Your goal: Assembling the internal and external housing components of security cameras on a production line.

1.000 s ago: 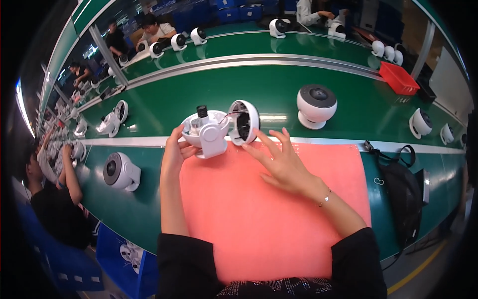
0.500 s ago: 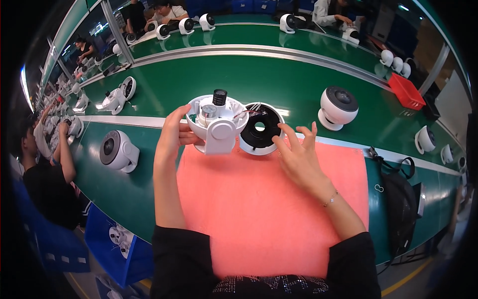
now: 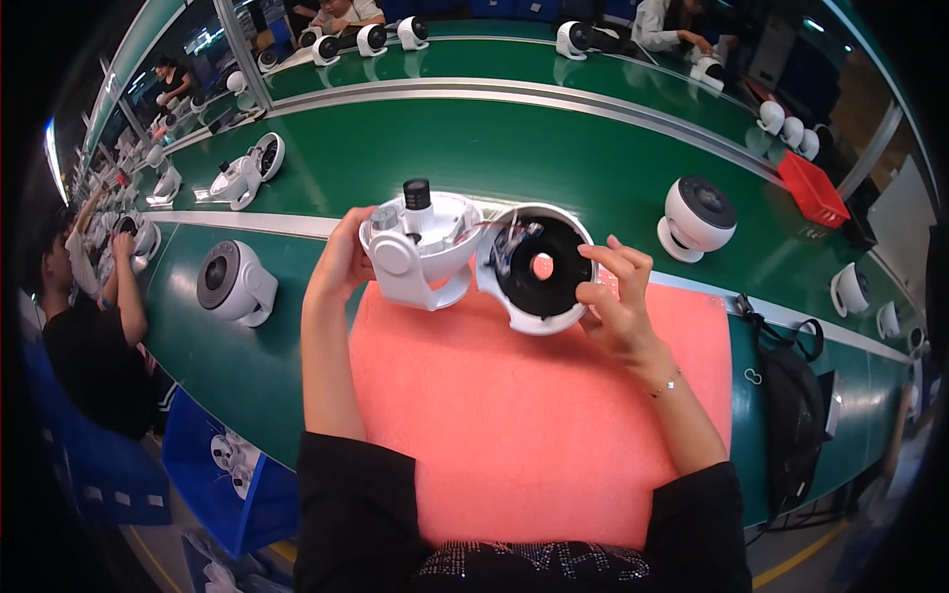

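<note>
Big green bench (image 3: 445,138) sweeping across, pink mat (image 3: 544,425) on its near side. At the mat's far left part, here's the white camera body (image 3: 423,255); just right, the round cover (image 3: 516,284), dark hollow facing near. Right hand (image 3: 623,311) grips the cover's right rim, left hand (image 3: 341,262) grasps the body's left side. Black lens barrel (image 3: 417,194) pokes up; thin wires (image 3: 494,225) bridge both parts.

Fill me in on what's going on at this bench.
A person is handling an opened white device in both hands. The left hand holds the open housing, which has a black cylinder sticking up from it. The right hand grips the round cover by its rim, its dark inside showing. Thin wires run between the two parts, over the far end of the pink mat.
</note>
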Action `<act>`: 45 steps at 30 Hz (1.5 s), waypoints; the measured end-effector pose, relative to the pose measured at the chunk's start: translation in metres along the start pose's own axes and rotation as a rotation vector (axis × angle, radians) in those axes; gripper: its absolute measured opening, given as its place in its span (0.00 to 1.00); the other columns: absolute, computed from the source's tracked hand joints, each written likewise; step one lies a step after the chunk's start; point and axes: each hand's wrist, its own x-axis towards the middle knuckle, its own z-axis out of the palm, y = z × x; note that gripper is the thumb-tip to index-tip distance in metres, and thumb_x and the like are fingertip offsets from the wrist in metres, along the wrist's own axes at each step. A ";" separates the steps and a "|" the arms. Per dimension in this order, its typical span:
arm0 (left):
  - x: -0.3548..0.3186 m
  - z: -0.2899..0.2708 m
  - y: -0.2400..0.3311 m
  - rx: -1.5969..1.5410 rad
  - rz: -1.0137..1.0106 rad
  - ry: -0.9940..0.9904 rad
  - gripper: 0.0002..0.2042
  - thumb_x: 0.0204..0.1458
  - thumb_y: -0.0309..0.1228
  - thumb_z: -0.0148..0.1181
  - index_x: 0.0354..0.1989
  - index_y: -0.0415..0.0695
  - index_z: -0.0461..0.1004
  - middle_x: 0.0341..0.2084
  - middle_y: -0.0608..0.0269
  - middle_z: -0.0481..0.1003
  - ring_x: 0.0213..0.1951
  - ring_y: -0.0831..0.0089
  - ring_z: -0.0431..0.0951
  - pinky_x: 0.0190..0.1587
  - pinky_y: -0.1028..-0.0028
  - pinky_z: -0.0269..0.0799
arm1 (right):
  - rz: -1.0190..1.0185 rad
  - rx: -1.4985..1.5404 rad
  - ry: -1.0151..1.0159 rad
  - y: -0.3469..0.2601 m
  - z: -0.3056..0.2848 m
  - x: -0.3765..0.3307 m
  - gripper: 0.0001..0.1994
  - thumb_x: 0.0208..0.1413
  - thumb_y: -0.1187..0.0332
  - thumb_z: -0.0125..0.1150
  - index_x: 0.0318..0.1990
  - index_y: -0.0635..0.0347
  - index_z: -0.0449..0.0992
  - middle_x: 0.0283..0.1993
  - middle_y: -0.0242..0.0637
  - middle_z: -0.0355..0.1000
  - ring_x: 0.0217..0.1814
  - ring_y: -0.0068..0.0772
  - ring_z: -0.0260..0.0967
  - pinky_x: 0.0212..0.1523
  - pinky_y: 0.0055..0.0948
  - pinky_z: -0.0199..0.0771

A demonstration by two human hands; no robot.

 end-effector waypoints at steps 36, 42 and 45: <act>-0.165 0.066 -0.038 0.768 0.943 -0.047 0.25 0.32 0.22 0.70 0.44 0.36 0.73 0.39 0.51 0.76 0.40 0.63 0.79 0.40 0.72 0.77 | 0.620 0.972 -0.495 -0.028 -0.011 -0.005 0.20 0.40 0.72 0.71 0.41 0.64 0.69 0.40 0.35 0.71 0.45 0.29 0.70 0.50 0.31 0.70; -0.163 0.066 -0.042 0.749 0.949 -0.029 0.23 0.32 0.23 0.71 0.43 0.36 0.74 0.38 0.52 0.77 0.40 0.63 0.79 0.41 0.72 0.77 | 0.598 0.981 -0.451 -0.027 -0.013 -0.007 0.21 0.39 0.72 0.71 0.42 0.65 0.69 0.39 0.36 0.71 0.44 0.30 0.71 0.48 0.31 0.72; -0.160 0.065 -0.049 0.769 0.992 -0.002 0.25 0.32 0.23 0.72 0.43 0.36 0.73 0.39 0.52 0.76 0.40 0.63 0.79 0.41 0.72 0.77 | 0.597 0.957 -0.422 -0.028 -0.012 -0.010 0.21 0.40 0.71 0.71 0.42 0.65 0.70 0.39 0.36 0.71 0.43 0.30 0.71 0.46 0.30 0.74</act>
